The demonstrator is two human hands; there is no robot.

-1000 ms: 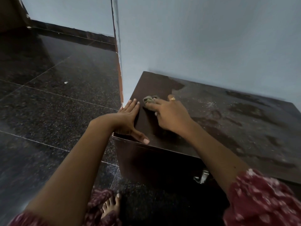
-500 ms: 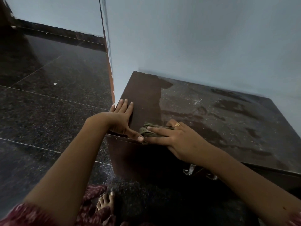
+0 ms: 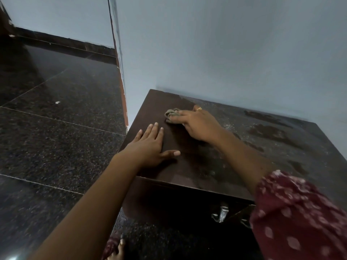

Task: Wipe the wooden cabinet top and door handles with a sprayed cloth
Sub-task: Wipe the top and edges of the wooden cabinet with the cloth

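Note:
A low dark wooden cabinet stands against a pale wall, and its top [image 3: 262, 147] is dusty and blotched on the right, darker and cleaner on the left strip. My right hand [image 3: 197, 124] presses a crumpled grey-green cloth [image 3: 171, 113] flat on the top near the back left corner; a ring shows on one finger. My left hand [image 3: 150, 145] lies flat, fingers spread, on the top's front left part, holding nothing. A metal door handle [image 3: 220, 214] hangs on the cabinet front below the edge, partly hidden by my right sleeve.
Dark polished granite floor [image 3: 56, 128] spreads to the left, with a small white scrap [image 3: 57, 102] on it. The wall's corner edge [image 3: 120, 72] rises just left of the cabinet. My toes [image 3: 118, 248] show at the bottom beside the cabinet base.
My right hand slid the cloth from the front edge back toward the rear left of the top. My left hand shifted a little further onto the top.

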